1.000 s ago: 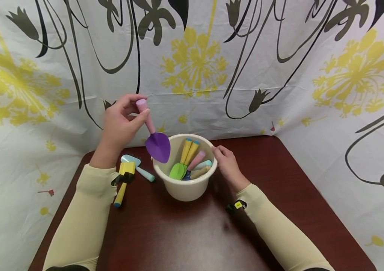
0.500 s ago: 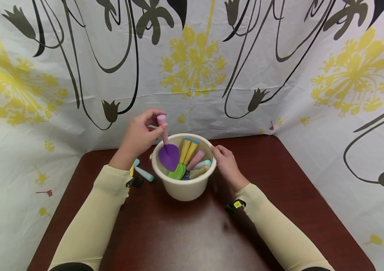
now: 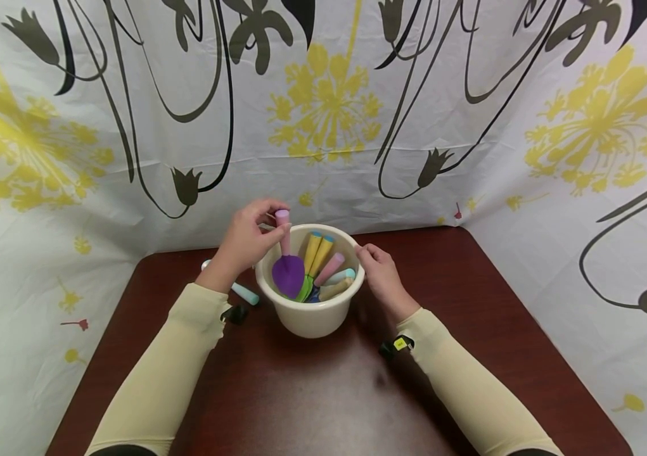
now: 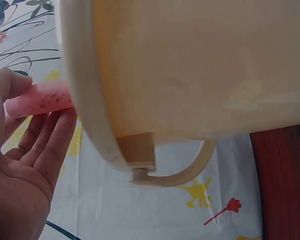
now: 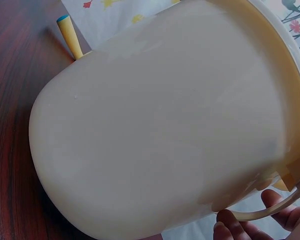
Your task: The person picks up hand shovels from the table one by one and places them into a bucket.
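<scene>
My left hand [image 3: 246,240] pinches the pink handle of a small trowel [image 3: 288,277] with a purple blade. The blade hangs down inside the left part of a cream bucket [image 3: 310,322]. The trowel's pink handle [image 4: 42,98] lies between thumb and fingers in the left wrist view. On the bucket's right side, my right hand [image 3: 381,277] holds it at the rim; the right wrist view has its fingers at the bucket's curved handle [image 5: 260,214]. Inside lie two yellow-handled tools [image 3: 319,253], a pink handle [image 3: 330,268], a light-blue handle [image 3: 341,277] and a tan handle [image 3: 336,289].
A light-blue tool [image 3: 245,294] lies on the dark red table [image 3: 300,392] left of the bucket, partly behind my left wrist. A yellow handle with a blue end [image 5: 70,37] shows beyond the bucket. A flower-patterned cloth [image 3: 323,190] surrounds the table's back and sides.
My left hand has moved right and down, bringing the trowel from left of the bucket into its opening. The left forearm now covers the yellow tool on the table. My right hand stays put.
</scene>
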{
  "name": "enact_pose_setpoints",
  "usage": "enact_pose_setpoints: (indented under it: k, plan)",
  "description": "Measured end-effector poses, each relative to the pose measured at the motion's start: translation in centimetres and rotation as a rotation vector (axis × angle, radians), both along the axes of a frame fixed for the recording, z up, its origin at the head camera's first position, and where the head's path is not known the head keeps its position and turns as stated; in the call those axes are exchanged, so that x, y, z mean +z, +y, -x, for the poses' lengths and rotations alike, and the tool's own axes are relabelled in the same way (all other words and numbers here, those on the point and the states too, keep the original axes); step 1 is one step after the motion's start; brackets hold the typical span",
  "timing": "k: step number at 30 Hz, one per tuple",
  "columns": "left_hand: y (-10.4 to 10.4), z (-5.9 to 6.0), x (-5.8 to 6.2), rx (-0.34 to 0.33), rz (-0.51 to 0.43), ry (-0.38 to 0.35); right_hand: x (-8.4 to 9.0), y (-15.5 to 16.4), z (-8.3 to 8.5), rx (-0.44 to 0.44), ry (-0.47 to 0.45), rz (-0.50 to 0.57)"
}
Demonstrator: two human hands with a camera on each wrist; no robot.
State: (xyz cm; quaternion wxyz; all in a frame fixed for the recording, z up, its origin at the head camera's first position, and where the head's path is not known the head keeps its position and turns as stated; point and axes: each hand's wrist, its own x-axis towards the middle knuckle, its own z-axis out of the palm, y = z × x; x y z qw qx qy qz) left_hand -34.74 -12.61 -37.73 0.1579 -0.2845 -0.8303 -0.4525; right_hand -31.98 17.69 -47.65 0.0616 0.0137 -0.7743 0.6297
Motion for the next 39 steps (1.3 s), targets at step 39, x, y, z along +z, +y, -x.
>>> enact_pose_setpoints:
  k: [39]
  plan:
    - [0.5, 1.5, -1.5, 0.018, 0.265, -0.027, 0.0, -0.1, 0.1, -0.003, -0.004, -0.001]
